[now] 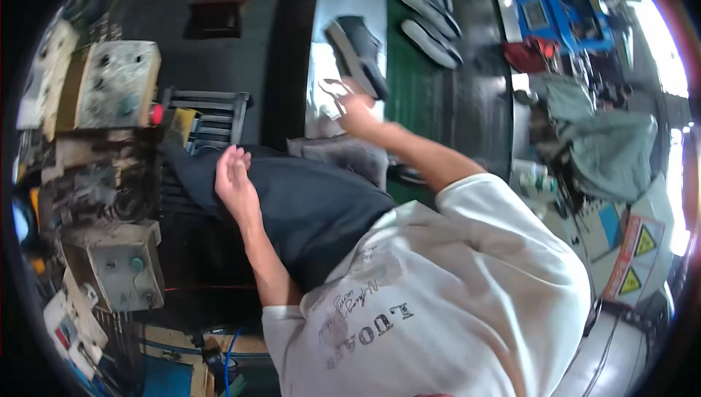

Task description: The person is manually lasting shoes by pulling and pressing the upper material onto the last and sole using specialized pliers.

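A dark shoe with a grey-beige sole lies on a shiny pale strip ahead of me. My right hand is at the near end of this shoe, its fingers apart over the bright strip. Glare and motion blur the fingertips, so I cannot tell whether they touch the shoe. Over my dark-trousered leg, my left hand is raised with the palm up and the fingers loosely bent. It holds nothing. Close to my right hand, a grey cloth-like piece lies by my knee.
Three dark shoe pieces with white edges lie on a green surface at the right. Worn machine boxes stand at the left, one with a red knob, beside a black slatted rack. Grey cloth hangs at far right.
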Demonstrator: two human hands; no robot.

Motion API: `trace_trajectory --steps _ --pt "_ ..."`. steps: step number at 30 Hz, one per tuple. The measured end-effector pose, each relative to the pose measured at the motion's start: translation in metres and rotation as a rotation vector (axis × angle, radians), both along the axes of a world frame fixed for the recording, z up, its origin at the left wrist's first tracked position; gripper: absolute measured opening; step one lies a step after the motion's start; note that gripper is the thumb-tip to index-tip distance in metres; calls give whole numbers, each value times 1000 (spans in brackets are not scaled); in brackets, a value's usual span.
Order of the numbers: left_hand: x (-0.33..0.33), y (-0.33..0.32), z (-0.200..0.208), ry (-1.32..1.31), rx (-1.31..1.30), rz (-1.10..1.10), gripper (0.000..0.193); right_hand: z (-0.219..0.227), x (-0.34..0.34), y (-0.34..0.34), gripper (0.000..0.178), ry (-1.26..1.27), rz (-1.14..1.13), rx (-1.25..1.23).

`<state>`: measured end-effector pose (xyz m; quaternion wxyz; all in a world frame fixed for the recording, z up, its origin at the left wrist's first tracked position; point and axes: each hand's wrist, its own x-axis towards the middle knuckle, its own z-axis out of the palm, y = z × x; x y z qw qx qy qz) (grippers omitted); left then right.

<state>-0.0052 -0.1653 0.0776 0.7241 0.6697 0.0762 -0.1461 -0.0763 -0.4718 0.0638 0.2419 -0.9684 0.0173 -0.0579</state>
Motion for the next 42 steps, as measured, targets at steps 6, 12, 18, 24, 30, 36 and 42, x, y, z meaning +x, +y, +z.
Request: trace_trajectory --steps 6,12,18,24,30,36,42 --pt "-24 -62 -38 -733 761 -514 23 56 -369 -227 69 445 -1049 -183" --pt "-20 -42 -26 -512 789 -497 25 41 -372 -114 105 639 -288 -283" --pt "-23 -52 -16 -439 670 -541 26 -18 -320 -118 77 601 -68 -57" --pt "-53 -65 21 10 -62 -558 41 57 -255 -122 67 183 -708 702" --pt "-58 -86 46 206 -502 -698 84 152 -125 -22 49 -501 -764 1529" --pt "-6 -4 110 -148 -554 -79 72 101 -124 61 64 74 -420 1952" --pt "-31 59 103 -263 -46 29 62 108 -68 112 97 481 305 967"
